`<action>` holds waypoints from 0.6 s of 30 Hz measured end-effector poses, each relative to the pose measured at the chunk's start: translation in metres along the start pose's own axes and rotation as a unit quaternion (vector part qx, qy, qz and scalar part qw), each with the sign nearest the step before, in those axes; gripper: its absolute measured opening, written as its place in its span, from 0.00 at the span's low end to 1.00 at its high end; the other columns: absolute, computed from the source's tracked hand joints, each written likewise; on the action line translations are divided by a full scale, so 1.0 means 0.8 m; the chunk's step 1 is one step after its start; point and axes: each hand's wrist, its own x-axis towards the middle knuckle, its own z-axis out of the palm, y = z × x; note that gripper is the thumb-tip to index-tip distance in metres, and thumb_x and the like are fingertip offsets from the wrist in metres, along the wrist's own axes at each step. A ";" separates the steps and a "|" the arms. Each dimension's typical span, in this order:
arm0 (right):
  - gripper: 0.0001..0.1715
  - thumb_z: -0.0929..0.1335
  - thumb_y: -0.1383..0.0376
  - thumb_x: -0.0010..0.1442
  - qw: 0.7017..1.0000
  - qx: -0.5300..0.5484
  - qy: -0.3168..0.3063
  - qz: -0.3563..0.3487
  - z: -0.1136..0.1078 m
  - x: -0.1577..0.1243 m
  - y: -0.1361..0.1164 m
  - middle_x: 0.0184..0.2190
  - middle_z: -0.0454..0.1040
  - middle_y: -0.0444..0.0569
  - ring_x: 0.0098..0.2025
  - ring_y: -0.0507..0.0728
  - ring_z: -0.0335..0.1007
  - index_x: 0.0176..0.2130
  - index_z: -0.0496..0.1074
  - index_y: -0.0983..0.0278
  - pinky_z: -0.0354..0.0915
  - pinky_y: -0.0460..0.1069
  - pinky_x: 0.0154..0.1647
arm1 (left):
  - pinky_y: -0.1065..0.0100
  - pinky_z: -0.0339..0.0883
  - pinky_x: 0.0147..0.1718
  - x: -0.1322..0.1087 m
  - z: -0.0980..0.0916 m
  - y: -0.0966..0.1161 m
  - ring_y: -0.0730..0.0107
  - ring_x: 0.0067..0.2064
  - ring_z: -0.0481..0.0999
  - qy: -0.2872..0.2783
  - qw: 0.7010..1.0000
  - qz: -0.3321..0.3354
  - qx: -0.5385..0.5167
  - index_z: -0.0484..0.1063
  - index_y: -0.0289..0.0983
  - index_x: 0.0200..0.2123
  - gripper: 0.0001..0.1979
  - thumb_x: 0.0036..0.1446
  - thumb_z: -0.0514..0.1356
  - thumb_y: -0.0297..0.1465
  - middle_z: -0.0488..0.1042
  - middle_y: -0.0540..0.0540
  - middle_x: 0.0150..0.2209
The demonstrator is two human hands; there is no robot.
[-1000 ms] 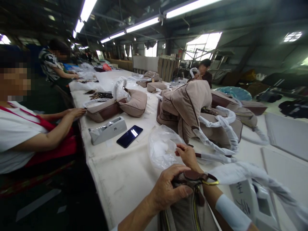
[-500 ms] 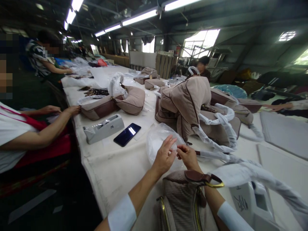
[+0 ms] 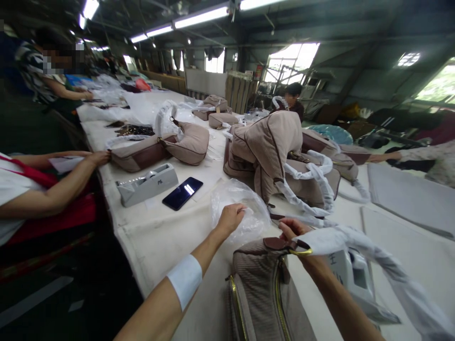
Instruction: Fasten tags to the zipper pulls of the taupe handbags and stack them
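A crumpled heap of clear plastic (image 3: 245,192) lies on the table, and my left hand (image 3: 231,219) is over it with its fingers closed; a small pale bit shows at the fingertips, too small to name. My right hand (image 3: 294,228) is curled beside the wrapped strap (image 3: 334,239) of the near handbag, partly hidden by that strap; thumb and forefinger meet, and what they hold I cannot make out. The near handbag (image 3: 263,279), beige corduroy with brown trim and gold zippers, stands right below my hands, between my forearms.
A phone (image 3: 183,192) and a grey tape dispenser (image 3: 147,183) lie to the left. Several beige bags (image 3: 266,142) are heaped ahead. Another dispenser (image 3: 357,274) stands behind my right forearm. Grey sheets (image 3: 408,194) lie right. A co-worker's hand (image 3: 101,157) touches a bag at left.
My hands, close together over the plastic before, have moved apart: the left to the left with its fingers now folded, the right back toward the near handbag's strap. The view has shifted slightly.
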 end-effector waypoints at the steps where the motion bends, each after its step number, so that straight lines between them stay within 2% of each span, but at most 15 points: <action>1: 0.19 0.69 0.53 0.49 1.000 0.001 -0.018 -0.001 0.007 0.005 -0.004 0.20 0.73 0.46 0.19 0.54 0.69 0.35 0.73 0.65 0.62 0.45 0.16 | 0.63 0.69 0.36 -0.003 -0.001 0.005 0.70 0.33 0.74 -0.003 1.000 0.001 -0.010 0.73 0.33 0.35 0.07 0.59 0.58 0.31 0.75 0.49 0.31; 4: 0.15 0.70 0.59 0.49 0.997 0.009 -0.083 0.006 0.037 0.028 -0.013 0.25 0.74 0.45 0.19 0.51 0.68 0.36 0.73 0.65 0.63 0.43 0.15 | 0.70 0.67 0.30 -0.011 -0.004 0.018 0.72 0.28 0.73 -0.011 0.999 -0.002 -0.049 0.76 0.35 0.35 0.08 0.55 0.58 0.27 0.74 0.51 0.24; 7: 0.08 0.69 0.64 0.55 0.991 0.011 -0.132 0.028 0.068 0.048 -0.015 0.19 0.69 0.40 0.16 0.47 0.64 0.30 0.71 0.67 0.60 0.41 0.15 | 0.73 0.65 0.24 -0.017 -0.014 0.019 0.72 0.25 0.73 0.001 0.995 -0.026 -0.096 0.77 0.36 0.37 0.11 0.53 0.56 0.29 0.74 0.51 0.22; 9: 0.10 0.68 0.65 0.59 0.988 0.015 -0.143 0.048 0.087 0.055 -0.013 0.17 0.66 0.37 0.16 0.45 0.62 0.28 0.69 0.69 0.61 0.40 0.16 | 0.74 0.64 0.22 -0.020 -0.025 0.013 0.71 0.25 0.74 0.030 0.990 -0.052 -0.124 0.77 0.35 0.37 0.13 0.54 0.55 0.32 0.74 0.49 0.24; 12: 0.09 0.67 0.64 0.60 0.988 0.031 -0.134 0.072 0.106 0.058 -0.009 0.19 0.67 0.38 0.16 0.46 0.63 0.35 0.69 0.69 0.61 0.41 0.16 | 0.75 0.60 0.20 -0.029 -0.044 0.004 0.72 0.24 0.71 0.084 0.980 -0.091 -0.158 0.76 0.33 0.34 0.12 0.52 0.58 0.35 0.72 0.50 0.22; 15: 0.21 0.67 0.58 0.57 0.992 0.057 -0.092 0.065 0.099 0.049 -0.014 0.23 0.71 0.43 0.17 0.49 0.64 0.46 0.67 0.69 0.59 0.43 0.13 | 0.76 0.56 0.19 -0.057 -0.057 0.014 0.77 0.22 0.64 0.115 0.966 -0.116 -0.199 0.76 0.34 0.31 0.10 0.50 0.60 0.35 0.69 0.52 0.21; 18: 0.27 0.64 0.50 0.55 0.995 0.078 -0.050 0.032 0.053 0.013 -0.028 0.28 0.74 0.49 0.23 0.53 0.69 0.45 0.69 0.67 0.66 0.46 0.21 | 0.77 0.55 0.21 -0.112 -0.059 0.050 0.79 0.22 0.60 0.113 0.954 -0.128 -0.248 0.75 0.35 0.32 0.09 0.51 0.61 0.34 0.68 0.53 0.22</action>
